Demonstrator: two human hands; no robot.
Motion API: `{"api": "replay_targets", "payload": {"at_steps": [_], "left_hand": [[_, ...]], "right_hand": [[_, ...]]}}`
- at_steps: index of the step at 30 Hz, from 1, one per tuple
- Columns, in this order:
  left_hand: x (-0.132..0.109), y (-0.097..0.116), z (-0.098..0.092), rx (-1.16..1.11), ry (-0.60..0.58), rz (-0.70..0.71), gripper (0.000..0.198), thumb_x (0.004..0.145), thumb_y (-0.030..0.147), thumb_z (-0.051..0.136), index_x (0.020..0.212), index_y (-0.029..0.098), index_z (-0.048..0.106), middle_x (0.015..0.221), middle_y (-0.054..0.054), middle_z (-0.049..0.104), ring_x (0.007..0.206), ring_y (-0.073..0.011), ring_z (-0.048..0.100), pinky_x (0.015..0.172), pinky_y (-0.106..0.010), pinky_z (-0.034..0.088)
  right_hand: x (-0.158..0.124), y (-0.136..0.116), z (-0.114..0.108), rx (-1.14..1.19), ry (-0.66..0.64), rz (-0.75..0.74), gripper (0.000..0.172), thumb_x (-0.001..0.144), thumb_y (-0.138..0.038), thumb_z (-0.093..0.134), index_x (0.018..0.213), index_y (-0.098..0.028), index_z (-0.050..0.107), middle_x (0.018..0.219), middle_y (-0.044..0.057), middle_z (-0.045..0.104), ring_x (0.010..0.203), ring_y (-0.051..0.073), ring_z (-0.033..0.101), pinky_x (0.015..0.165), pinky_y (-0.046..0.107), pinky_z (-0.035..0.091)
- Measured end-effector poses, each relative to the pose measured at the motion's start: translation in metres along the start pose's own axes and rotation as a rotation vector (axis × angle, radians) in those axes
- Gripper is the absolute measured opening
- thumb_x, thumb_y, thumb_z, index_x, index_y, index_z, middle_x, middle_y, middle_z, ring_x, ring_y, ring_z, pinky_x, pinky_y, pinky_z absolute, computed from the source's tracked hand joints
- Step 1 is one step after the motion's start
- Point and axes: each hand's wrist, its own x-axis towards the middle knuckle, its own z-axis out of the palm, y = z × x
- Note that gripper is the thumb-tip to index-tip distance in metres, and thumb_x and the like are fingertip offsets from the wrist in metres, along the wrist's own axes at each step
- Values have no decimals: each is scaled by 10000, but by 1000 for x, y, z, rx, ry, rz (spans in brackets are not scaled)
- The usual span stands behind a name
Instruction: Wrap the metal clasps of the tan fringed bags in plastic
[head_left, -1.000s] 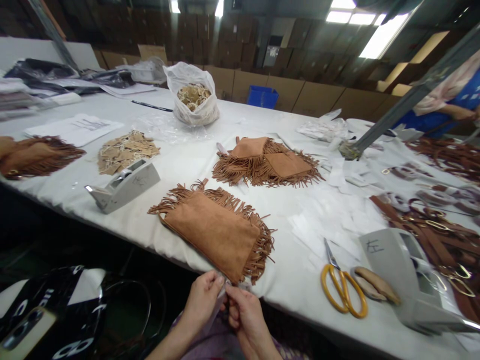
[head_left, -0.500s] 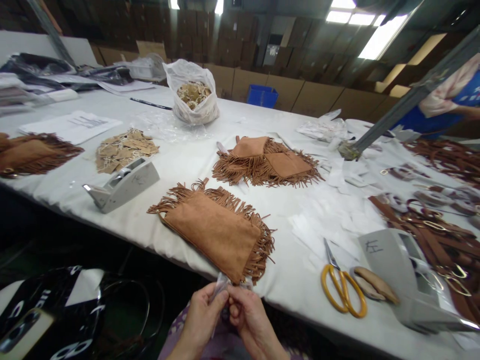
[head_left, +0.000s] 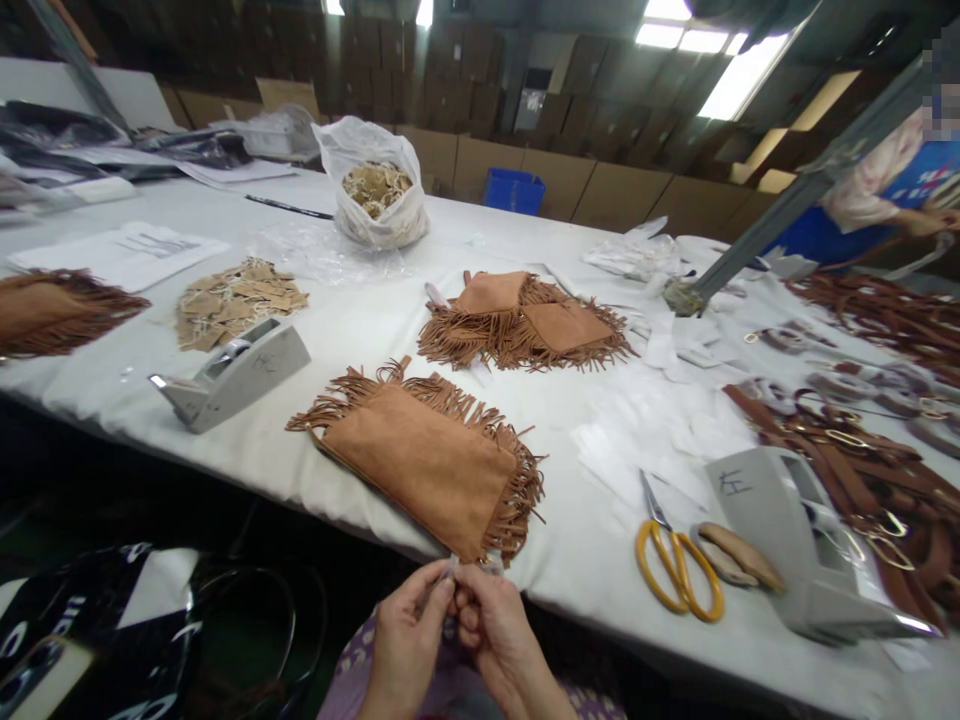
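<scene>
Left hand [head_left: 409, 625] and right hand [head_left: 491, 625]: set side by side at the near edge of the table [head_left: 352, 320], each with thumb and forefinger pinching a small piece of pale film [head_left: 451, 567]. The remaining fingers of the right hand are curled in; what lies beneath them cannot be told. The fringed pouch [head_left: 420, 460] rests flat just beyond the fingertips, its near right corner at the table edge. Whether the film is joined to that corner cannot be told.

Recommended handling: keep both pinches close together and work the film with the fingertips only. Hold the wrists low and steady. Avoid pulling toward the body, since the pouch corner sits at the edge and could be dragged off if attached. Keep the fringe clear of the fingers. Leave the scissors [head_left: 680, 568], right of the pouch, where they lie.

Compared with half a second ago: the film that stood up above the left thumb is now mostly covered by the fingers. The view has turned slightly right; pouch and scissors hold their places on the table.
</scene>
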Motion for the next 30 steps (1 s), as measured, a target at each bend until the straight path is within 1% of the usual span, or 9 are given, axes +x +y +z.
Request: {"api": "replay_targets", "payload": {"at_steps": [3,9,13,18,20,23,25,28,30], "left_hand": [[-2,-7,-7,153,9,120,243,747,348,670,952,247,754,938,-72,737,885,-252,654,850,-308,482],[-1,-7,-30,296,-253,319,339,818,274,566,1139,278,674,860,-93,704,772,-213,642,761,-281,480],[0,3,-34,330,-297,370,323,847,283,518,1119,270,690,786,-89,681,712,-197,619,684,-266,472],[-2,19,-25,220,-204,218,260,827,356,567,969,225,742,729,-56,684,672,-178,604,666,-256,474],[-1,20,-21,72,-195,96,269,799,405,608,930,190,704,668,-37,663,572,-142,571,569,-231,461],[-1,15,-17,-163,-219,-71,359,760,482,639,968,197,572,564,30,588,344,-51,362,357,-168,284],[-4,9,-17,-233,-255,-123,420,740,520,644,996,214,515,566,50,571,307,-24,268,333,-158,209],[-15,2,-29,-81,-374,-159,357,726,525,642,849,195,589,538,32,559,329,-45,329,359,-174,260],[-21,0,-45,125,-362,-119,280,668,462,700,659,192,628,508,7,571,407,-103,470,424,-203,367]], "right_hand": [[-1,-1,3,13,28,15,280,587,-317,703,511,-156,487,411,-61,455,324,5,267,321,150,139],[-5,-5,7,113,-9,89,204,568,-251,677,554,-155,497,437,-74,447,346,4,288,336,136,176],[-10,-5,7,192,-82,23,242,601,-338,699,585,-147,551,467,-53,493,369,30,370,356,155,265],[-11,-5,6,64,-209,-62,392,631,-414,764,481,-138,530,361,-44,449,340,41,376,342,168,221],[-11,-6,6,56,-255,-67,402,641,-427,765,483,-133,541,356,-35,456,353,53,407,343,169,211],[-10,-6,6,32,-296,-77,397,643,-430,767,496,-123,564,357,-27,470,349,58,417,346,177,215],[-10,-5,6,8,-284,-81,410,634,-443,769,485,-124,559,349,-29,461,335,58,407,343,184,215],[-8,-3,5,-6,-189,-74,418,588,-454,786,475,-139,536,339,-53,434,300,36,326,332,191,188],[-5,-4,1,-6,-106,-87,419,558,-453,796,479,-150,518,340,-68,426,293,19,262,329,191,159]]}}
